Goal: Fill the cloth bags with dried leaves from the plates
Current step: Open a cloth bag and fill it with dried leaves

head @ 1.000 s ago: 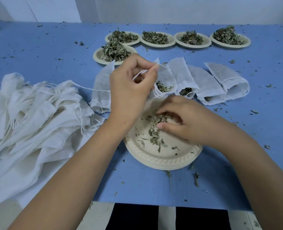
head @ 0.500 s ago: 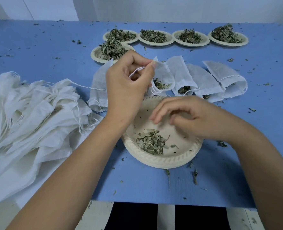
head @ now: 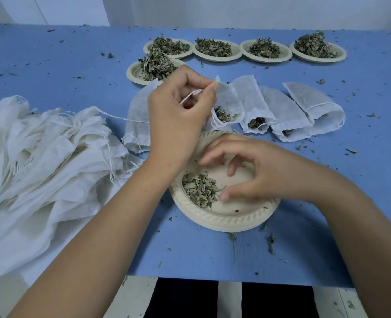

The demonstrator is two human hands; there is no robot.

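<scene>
Near plate (head: 224, 220) is sitting on the counter (head: 190, 255), leaves (head: 199, 189) heaped at its nine o'clock; right hand (head: 256, 177) is hovering over it, fingers loosely spread. At twelve o'clock, left hand (head: 178, 120) is pinching a part-filled bag (head: 230, 104) by its string (head: 189, 97).

Cloth bags (head: 249, 101): thin white matt weave. Plate (head: 224, 220): beige matt moulded pulp, embossed rim. Table (head: 64, 65): blue matt covering. Leaves (head: 200, 189): dry, crinkled.

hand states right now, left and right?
Left hand: pinching the drawstring of a part-filled cloth bag.
Right hand: open, fingers loosely curved over the near plate, holding nothing visible.
</scene>
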